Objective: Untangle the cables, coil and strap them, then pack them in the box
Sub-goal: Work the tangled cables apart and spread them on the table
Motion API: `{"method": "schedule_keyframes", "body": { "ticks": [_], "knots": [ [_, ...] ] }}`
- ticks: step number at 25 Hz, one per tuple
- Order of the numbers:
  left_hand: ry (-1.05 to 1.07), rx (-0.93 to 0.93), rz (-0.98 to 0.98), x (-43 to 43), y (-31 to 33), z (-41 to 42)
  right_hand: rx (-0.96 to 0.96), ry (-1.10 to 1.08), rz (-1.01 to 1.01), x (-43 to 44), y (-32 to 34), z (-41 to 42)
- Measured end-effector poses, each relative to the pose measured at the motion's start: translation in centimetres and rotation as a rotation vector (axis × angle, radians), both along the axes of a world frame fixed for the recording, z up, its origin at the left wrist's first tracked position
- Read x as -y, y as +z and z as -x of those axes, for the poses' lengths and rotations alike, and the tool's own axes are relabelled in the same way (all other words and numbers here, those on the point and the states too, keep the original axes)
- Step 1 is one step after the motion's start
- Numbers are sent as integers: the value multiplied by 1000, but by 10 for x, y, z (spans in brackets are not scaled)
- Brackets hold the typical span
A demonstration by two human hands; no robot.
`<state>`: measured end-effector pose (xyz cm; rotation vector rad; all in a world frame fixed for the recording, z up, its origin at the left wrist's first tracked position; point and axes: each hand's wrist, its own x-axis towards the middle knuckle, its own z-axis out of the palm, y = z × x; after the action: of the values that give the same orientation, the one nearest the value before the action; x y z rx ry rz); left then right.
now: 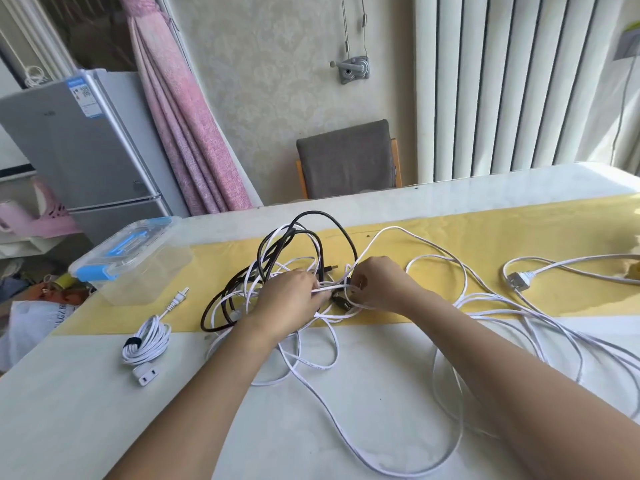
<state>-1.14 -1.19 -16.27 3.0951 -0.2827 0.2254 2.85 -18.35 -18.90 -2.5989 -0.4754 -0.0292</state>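
A tangle of black cable (273,244) and white flat cable (311,365) lies in the middle of the table. My left hand (289,299) grips white strands in the knot. My right hand (379,282) pinches a white strand beside a black plug (341,303). More white cable (519,306) sprawls to the right, ending in a white plug (518,280). One white cable (147,342) lies coiled and strapped at the left. The clear plastic box (138,268), with blue latches and its lid on, stands at the table's left edge.
The table (104,427) is pale with a yellow runner (485,237) across it. A grey chair (346,157) stands behind the far edge. A fridge (86,150), a pink curtain and clutter are off to the left.
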Motion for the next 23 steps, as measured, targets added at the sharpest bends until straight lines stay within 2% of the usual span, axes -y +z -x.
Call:
{"method": "schedule_keyframes", "body": {
  "ticks": [7,12,16,18,20,23],
  "knots": [
    [-22,41,363,-10,-3,-5,89,111,-99,28,41,0],
    [-142,-126,376,-7,12,-16,202,185,-202,40,70,11],
    [-180,67,601,-8,22,-17,134,148,-278,50,73,6],
    [-194,118,597,-12,27,-17,84,58,-152,59,67,-2],
    [-231,104,559,-14,32,-18,-43,-18,121,69,58,-9],
    [-229,52,528,-11,45,-20,-335,92,324,73,46,-10]
  ]
}}
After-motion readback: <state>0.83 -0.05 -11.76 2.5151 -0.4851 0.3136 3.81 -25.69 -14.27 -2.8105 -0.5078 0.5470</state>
